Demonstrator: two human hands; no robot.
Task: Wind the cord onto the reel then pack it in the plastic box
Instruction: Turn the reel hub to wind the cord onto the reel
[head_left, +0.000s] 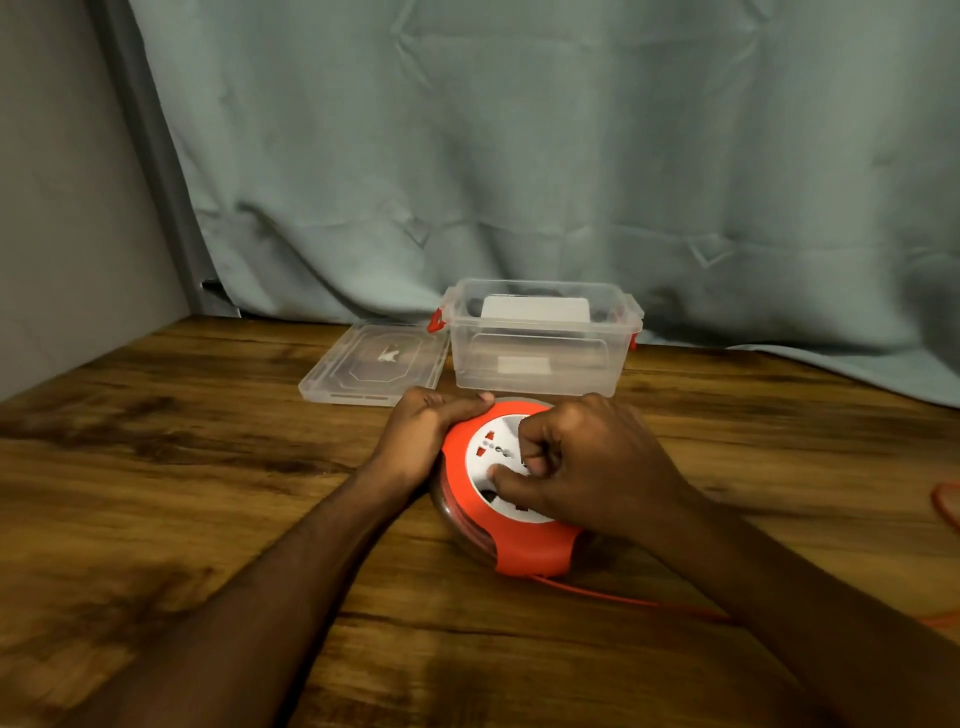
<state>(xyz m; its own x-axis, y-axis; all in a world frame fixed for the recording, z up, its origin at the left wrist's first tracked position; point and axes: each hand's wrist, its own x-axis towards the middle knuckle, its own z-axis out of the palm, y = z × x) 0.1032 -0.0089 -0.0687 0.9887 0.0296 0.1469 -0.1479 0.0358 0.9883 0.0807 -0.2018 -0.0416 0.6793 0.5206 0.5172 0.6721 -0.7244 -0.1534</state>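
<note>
While the reel lies flat on the desk just in front of the open box, the left hand grips its orange rim and the right hand is closed on the white centre, probably to turn it. Much cord is not yet wound and runs off to the right. If it catches or twists, the reel may jam or slide from the left hand.

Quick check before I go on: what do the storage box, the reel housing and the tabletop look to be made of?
Box: clear, glossy plastic; the table shows through its walls. Reel: smooth moulded plastic, orange rim and white socket face, apparently matte. Tabletop: wood-grain surface, whether solid wood or laminate cannot be told.
</note>
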